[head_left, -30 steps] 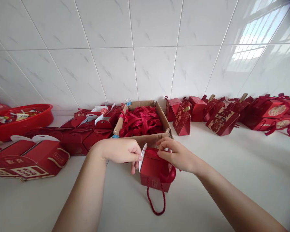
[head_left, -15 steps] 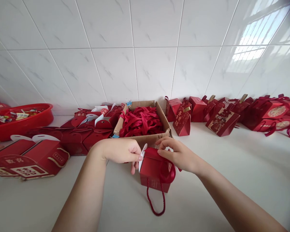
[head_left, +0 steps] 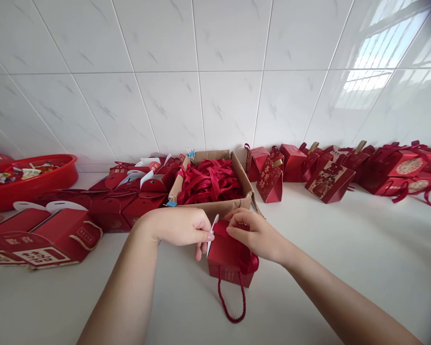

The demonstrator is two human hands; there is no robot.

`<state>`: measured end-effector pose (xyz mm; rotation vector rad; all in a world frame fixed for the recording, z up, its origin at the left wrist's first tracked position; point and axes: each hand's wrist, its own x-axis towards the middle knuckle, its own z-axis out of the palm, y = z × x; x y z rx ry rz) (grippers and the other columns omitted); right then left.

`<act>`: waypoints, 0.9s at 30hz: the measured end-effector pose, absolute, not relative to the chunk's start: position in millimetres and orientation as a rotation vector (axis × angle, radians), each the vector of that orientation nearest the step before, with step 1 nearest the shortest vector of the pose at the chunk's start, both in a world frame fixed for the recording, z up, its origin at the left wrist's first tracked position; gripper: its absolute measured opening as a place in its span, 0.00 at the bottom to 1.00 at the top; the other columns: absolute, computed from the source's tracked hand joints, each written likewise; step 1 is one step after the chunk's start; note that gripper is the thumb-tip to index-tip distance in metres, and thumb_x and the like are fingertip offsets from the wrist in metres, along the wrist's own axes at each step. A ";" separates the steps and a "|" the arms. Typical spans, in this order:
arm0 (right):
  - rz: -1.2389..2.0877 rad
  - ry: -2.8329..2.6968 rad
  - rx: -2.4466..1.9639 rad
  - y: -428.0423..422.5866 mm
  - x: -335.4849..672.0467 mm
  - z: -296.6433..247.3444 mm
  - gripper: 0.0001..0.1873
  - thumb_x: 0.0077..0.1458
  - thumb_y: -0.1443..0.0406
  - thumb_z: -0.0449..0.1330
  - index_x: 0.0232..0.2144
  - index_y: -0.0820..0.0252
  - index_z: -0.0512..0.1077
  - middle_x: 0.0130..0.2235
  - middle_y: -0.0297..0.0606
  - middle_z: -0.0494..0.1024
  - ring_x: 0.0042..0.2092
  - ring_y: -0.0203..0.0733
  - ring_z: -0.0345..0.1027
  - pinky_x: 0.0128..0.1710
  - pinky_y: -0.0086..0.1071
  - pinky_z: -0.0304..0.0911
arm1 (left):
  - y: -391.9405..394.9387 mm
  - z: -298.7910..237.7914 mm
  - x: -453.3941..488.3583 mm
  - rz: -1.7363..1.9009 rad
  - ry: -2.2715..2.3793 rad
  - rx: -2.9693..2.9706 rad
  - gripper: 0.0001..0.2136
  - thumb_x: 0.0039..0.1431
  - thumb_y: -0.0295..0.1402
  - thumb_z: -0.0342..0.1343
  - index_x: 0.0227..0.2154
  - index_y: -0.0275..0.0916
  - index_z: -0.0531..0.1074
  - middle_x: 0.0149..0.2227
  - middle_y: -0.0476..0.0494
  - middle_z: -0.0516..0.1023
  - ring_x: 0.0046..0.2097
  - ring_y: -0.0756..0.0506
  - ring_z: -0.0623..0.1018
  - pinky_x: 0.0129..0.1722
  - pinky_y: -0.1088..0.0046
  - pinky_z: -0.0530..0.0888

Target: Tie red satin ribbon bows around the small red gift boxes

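Observation:
A small red gift box [head_left: 226, 254] stands on the white counter in front of me, with a dark red cord handle [head_left: 233, 318] drooping from its near side. My left hand [head_left: 187, 230] pinches the box's raised flap [head_left: 211, 235], whose white inner side shows, at the left edge. Over the top right of the box, my right hand [head_left: 253, 235] has thumb and fingers closed on a red satin ribbon [head_left: 249, 262]. Part of that ribbon bulges below the palm; the rest is hidden by the hand.
Behind the box, a cardboard carton [head_left: 247, 187] holds loose red ribbons [head_left: 215, 179]. Folded red boxes [head_left: 118, 206] and a red basin [head_left: 57, 179] of sweets stand left. Finished-looking red boxes [head_left: 271, 182] line the tiled wall [head_left: 230, 96] at right.
My right hand has shifted a little left across the box top, and the ribbon loop below it shows less. My left hand keeps its pinch on the flap.

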<state>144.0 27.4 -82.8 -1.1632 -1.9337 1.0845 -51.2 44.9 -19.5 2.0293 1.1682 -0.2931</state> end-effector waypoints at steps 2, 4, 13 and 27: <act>1.093 -1.935 -1.156 27.6 142.5 -84.2 0.10 0.52 0.66 0.53 0.21 0.60 0.66 0.47 0.39 0.72 0.46 0.42 0.68 0.39 0.33 0.63 | 44.0 -19.3 -49.9 -0.304 1.183 2.036 0.16 0.61 0.39 0.46 0.28 0.40 0.77 0.30 0.45 0.82 0.36 0.46 0.77 0.37 0.73 0.69; 1.101 -1.945 -1.144 27.6 141.7 -84.7 0.10 0.53 0.66 0.53 0.20 0.60 0.66 0.46 0.39 0.72 0.45 0.42 0.68 0.40 0.33 0.63 | 43.0 -18.1 -49.9 -0.313 1.199 2.038 0.16 0.61 0.40 0.45 0.28 0.40 0.77 0.31 0.45 0.82 0.36 0.45 0.77 0.36 0.73 0.68; 1.095 -1.953 -1.135 25.8 142.4 -83.6 0.09 0.53 0.66 0.53 0.23 0.60 0.68 0.40 0.38 0.75 0.39 0.40 0.69 0.35 0.32 0.62 | 46.2 -10.7 -62.6 -0.181 1.403 2.067 0.18 0.60 0.49 0.43 0.27 0.40 0.68 0.31 0.47 0.79 0.34 0.46 0.74 0.32 0.73 0.66; 1.045 -1.973 -1.108 27.5 140.1 -86.2 0.10 0.54 0.65 0.53 0.21 0.59 0.67 0.41 0.38 0.75 0.46 0.43 0.68 0.42 0.35 0.63 | 55.1 -21.0 -56.7 -0.209 1.231 2.075 0.13 0.57 0.43 0.48 0.26 0.40 0.68 0.31 0.49 0.74 0.34 0.48 0.73 0.30 0.76 0.68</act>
